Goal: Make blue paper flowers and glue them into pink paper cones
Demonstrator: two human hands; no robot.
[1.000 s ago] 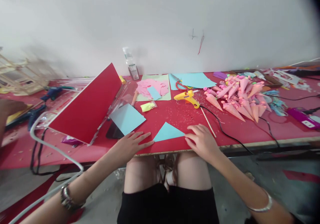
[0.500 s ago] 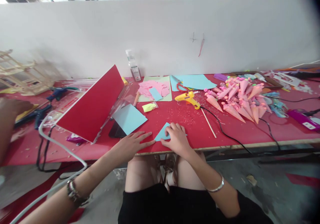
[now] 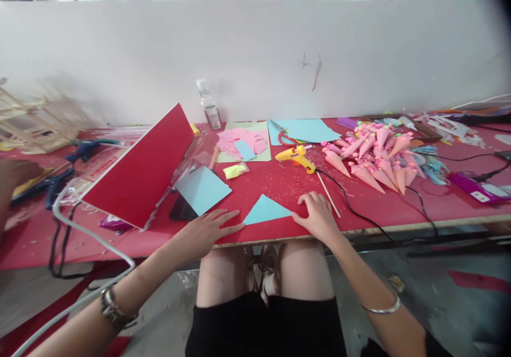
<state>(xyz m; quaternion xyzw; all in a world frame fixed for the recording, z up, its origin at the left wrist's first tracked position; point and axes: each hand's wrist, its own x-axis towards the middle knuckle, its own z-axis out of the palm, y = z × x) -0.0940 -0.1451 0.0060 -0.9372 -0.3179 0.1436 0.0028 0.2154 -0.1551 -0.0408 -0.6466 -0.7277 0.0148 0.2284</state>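
Observation:
A light-blue sheet of paper folded into a triangle lies flat near the table's front edge. My left hand rests open on the table, a fingertip at the triangle's left corner. At its right corner is my right hand, fingers apart and curved, with the thumb touching the paper's tip. Behind my left hand a light-blue square of paper lies partly over a dark flat device. Just beyond the triangle sits a small packet with yellow contents.
A yellow glue gun with a black cord lies ahead, beside a thin stick. Pink cones are heaped to the right. A red board leans on the left. Another person's hand shows at the far left.
My right hand has slid right along the triangle to its right corner, uncovering the paper. My left hand stays at the left corner. The view has shifted slightly.

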